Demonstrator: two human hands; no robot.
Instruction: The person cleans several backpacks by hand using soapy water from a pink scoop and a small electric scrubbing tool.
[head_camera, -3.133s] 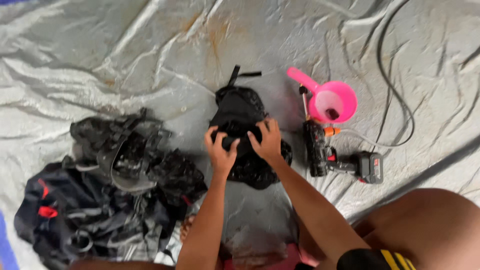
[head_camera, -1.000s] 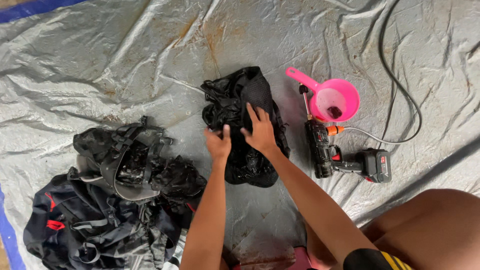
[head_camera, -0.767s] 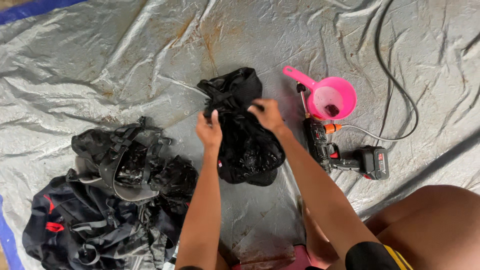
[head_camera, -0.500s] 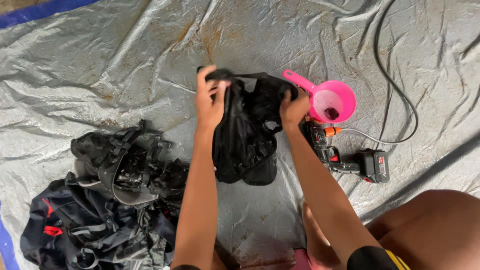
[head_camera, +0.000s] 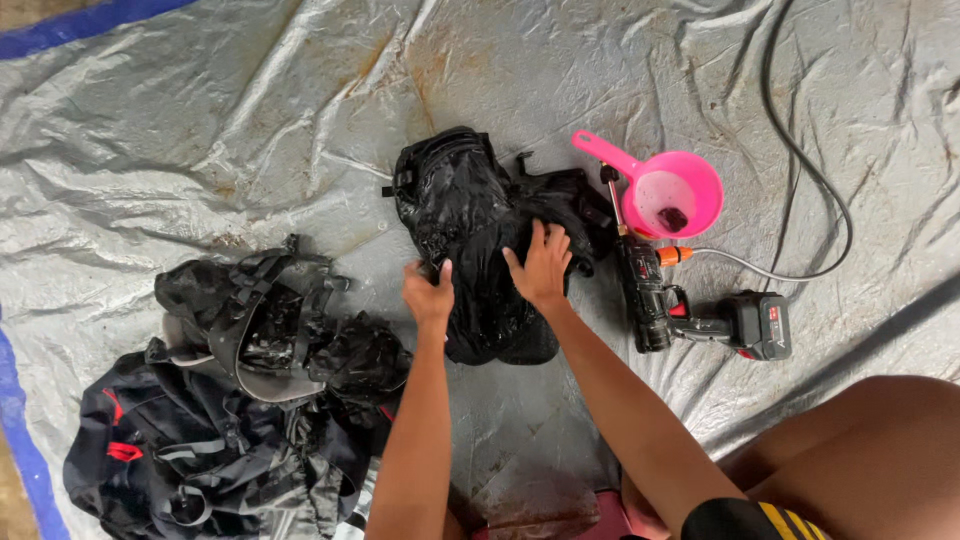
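Both my forearms reach forward, nearly parallel. My left hand (head_camera: 430, 293) lies palm down, fingers together. My right hand (head_camera: 541, 265) presses flat, fingers spread.

Pink scoop (head_camera: 668, 186) lying just beside a black cordless spray gun (head_camera: 700, 312) with hose (head_camera: 800, 140). Heap of black bags (head_camera: 240, 390) lower left. All spread over a wrinkled grey tarp (head_camera: 200, 130).
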